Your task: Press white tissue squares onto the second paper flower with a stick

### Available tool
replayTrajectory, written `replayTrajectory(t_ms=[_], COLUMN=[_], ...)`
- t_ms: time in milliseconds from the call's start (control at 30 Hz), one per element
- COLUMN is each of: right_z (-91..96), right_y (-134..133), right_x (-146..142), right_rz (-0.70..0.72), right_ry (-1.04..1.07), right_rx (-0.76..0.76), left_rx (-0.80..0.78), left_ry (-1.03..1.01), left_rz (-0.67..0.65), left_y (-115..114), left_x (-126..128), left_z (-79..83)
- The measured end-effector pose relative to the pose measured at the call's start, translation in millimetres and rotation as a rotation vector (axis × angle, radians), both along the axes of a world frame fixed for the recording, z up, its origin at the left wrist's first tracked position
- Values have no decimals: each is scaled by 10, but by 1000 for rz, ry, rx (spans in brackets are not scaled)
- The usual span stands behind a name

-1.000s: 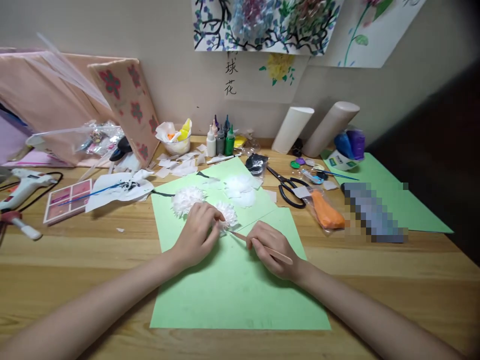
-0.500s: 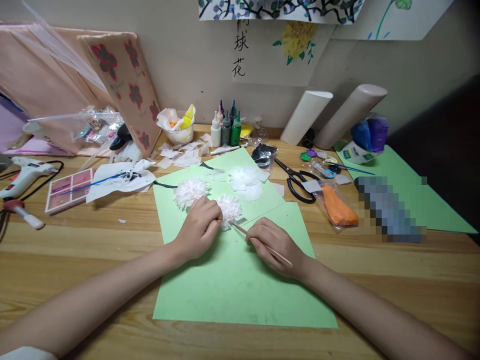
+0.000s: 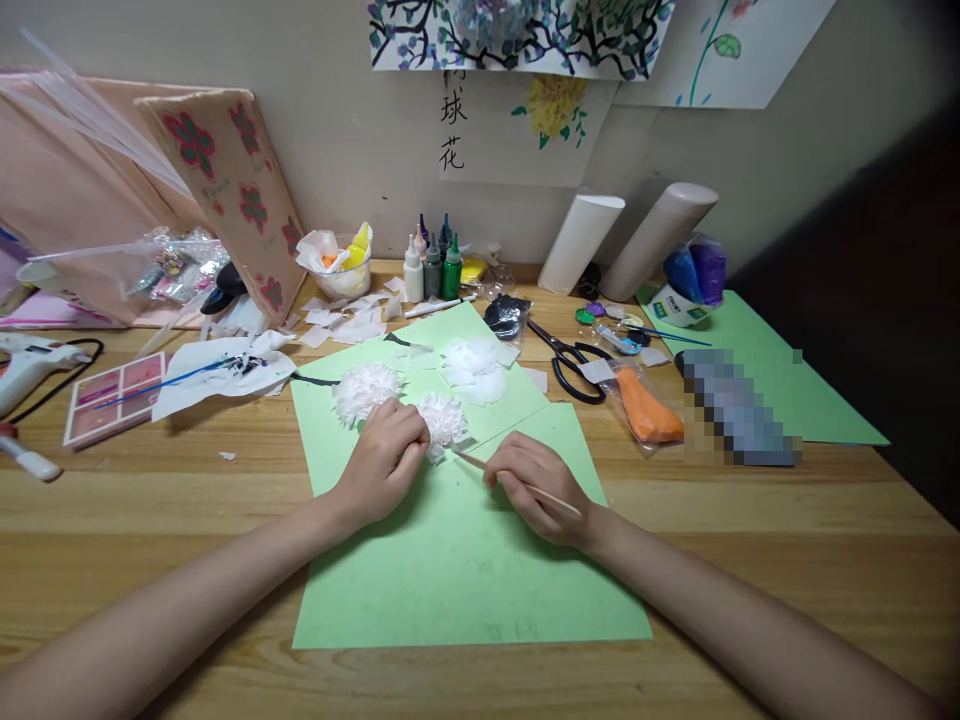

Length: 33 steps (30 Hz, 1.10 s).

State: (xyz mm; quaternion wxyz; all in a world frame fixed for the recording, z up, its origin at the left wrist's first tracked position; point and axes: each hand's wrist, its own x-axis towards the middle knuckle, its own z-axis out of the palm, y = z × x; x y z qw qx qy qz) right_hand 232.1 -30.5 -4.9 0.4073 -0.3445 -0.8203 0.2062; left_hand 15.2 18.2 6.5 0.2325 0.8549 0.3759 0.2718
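My left hand (image 3: 386, 455) is closed at the left edge of a white, ruffled paper flower (image 3: 442, 420), its fingertips hidden from me. In my right hand (image 3: 540, 487) is a thin wooden stick (image 3: 551, 498), held like a pencil, its tip pointing left just off the flower's lower right edge. A second white paper flower (image 3: 367, 392) lies just beyond my left hand, with a black strip (image 3: 315, 380) reaching out from its left. Both flowers rest on a green paper sheet (image 3: 465, 590). Farther back on the green paper lies a pile of thin white paper pieces (image 3: 478, 370).
Black-handled scissors (image 3: 574, 360) and a bagged orange lump (image 3: 647, 405) lie to the right. Small paint bottles (image 3: 451, 268) and a plastic cup (image 3: 341, 275) stand at the back. A glue gun (image 3: 34, 365) and pink palette (image 3: 112, 400) are on the left.
My view has shifted, so the table things appear farther left. The stick's tip has drawn slightly away from the flower's lower edge. My left hand keeps its place beside the flower.
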Motion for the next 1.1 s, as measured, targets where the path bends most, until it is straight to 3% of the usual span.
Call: replayTrajectory(t_ms=[100,200,433,800,900,1100], right_z=[-18,-53,-153,-94,-62,-170], right_y=[68,246,602,499,259,-489], right_x=[78,128,114,159,464,1663], right_rz=[-131,-253,-330,-437,-557,-1095], right_ry=[67,-19,-223,-235,-288,-419], right_rx=[-25,-98,-16,78,128,178], left_rx=[4,0,10,51,58,72], left_ry=[-5,-10,-4,32,32,43], left_rz=[3,-5,-12,-21,-24,-64], left_y=[1,8,16,27,31,56], left_x=[8,14,8,10,-8,-23], left_z=[6,12,20,19,10,1])
